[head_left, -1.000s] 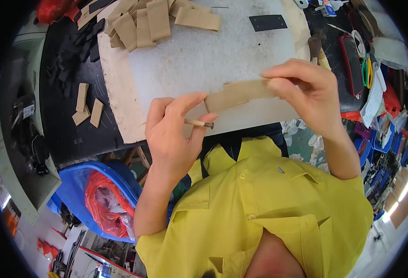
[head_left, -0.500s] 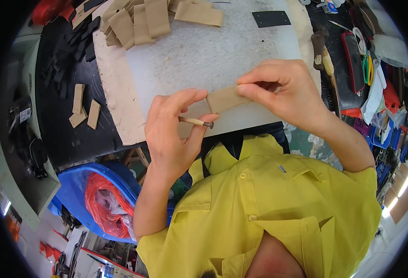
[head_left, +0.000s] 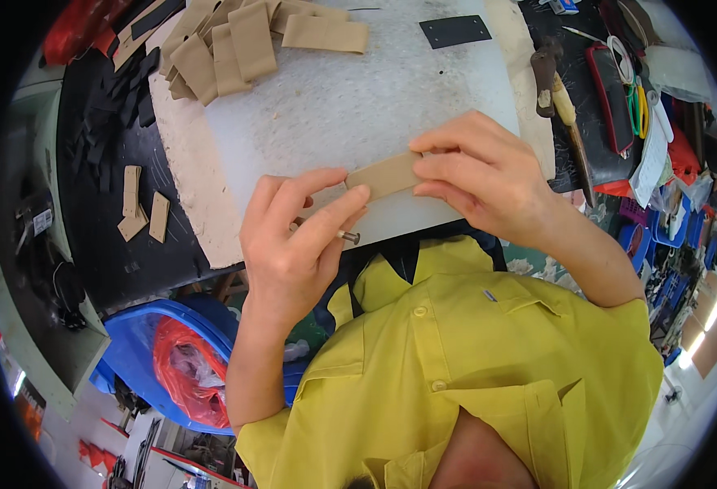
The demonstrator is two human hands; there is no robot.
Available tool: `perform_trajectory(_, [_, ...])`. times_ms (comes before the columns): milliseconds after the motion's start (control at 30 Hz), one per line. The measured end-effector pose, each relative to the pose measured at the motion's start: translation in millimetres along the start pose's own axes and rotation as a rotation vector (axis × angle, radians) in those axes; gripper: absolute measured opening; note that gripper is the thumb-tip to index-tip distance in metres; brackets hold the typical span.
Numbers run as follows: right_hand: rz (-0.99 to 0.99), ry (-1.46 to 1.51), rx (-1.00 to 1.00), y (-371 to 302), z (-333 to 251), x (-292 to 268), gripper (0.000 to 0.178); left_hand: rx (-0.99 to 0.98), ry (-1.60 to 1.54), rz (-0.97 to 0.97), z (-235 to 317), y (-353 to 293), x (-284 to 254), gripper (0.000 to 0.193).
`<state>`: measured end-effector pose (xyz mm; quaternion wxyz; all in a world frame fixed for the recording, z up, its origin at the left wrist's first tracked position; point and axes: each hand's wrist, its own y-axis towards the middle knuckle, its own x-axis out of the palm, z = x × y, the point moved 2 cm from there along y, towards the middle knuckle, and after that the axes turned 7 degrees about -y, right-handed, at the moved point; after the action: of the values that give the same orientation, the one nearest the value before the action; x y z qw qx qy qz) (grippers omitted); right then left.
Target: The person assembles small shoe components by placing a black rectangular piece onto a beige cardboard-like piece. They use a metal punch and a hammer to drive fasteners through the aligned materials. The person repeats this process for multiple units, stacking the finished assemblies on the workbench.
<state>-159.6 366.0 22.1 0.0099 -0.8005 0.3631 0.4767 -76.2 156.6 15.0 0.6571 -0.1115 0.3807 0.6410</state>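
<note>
A tan strip (head_left: 387, 177), folded or flat I cannot tell, is held level between my two hands just above the near part of a pale work board (head_left: 317, 114). Thumb and forefinger of my left hand (head_left: 285, 236) close on its left end. The same hand also keeps a thin tool (head_left: 348, 237) with a dark metal-looking end, its pale shaft mostly hidden by the fingers. My right hand (head_left: 485, 179) pinches the strip's right end. Beyond them, a pile of wider tan strips (head_left: 248, 45) lies at the board's far left, and a black rectangular piece with small holes (head_left: 456, 31) at its far right.
Left of the board are small tan pieces with holes (head_left: 159, 216) and a heap of black strips (head_left: 114, 110). A wooden-handled tool (head_left: 564, 102), a red-edged case (head_left: 607, 98) and cords lie right. Below the table's left edge stands a blue bin (head_left: 130, 346) with a red plastic bag (head_left: 183, 383).
My left thumb has come up onto the strip's left end, and the tool in that hand has tipped lower. My right fingers have shifted their pinch. The whole view has slid slightly.
</note>
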Motion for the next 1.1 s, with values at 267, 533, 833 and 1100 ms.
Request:
perform_trajectory(267, [-0.027, -0.014, -0.022, 0.2, 2.3, 2.3, 0.024, 0.029, 0.005, 0.037, -2.7, -3.4, 0.7, 0.034])
perform_trajectory(533, [-0.047, -0.071, -0.021, -2.9, -0.4, 1.4, 0.023, 0.012, 0.041, 0.023, 1.3, -2.2, 3.7, 0.032])
perform_trajectory(833, [0.037, -0.147, 0.007, 26.6, 37.1, -28.7, 0.013, 0.061, 0.086, 0.069, 3.8, -3.1, 7.4, 0.033])
perform_trajectory(1100, [0.106, -0.398, 0.275, 48.1, 59.2, -54.4, 0.02, 0.05, 0.063, 0.061, 2.7, -3.0, 5.5, 0.031])
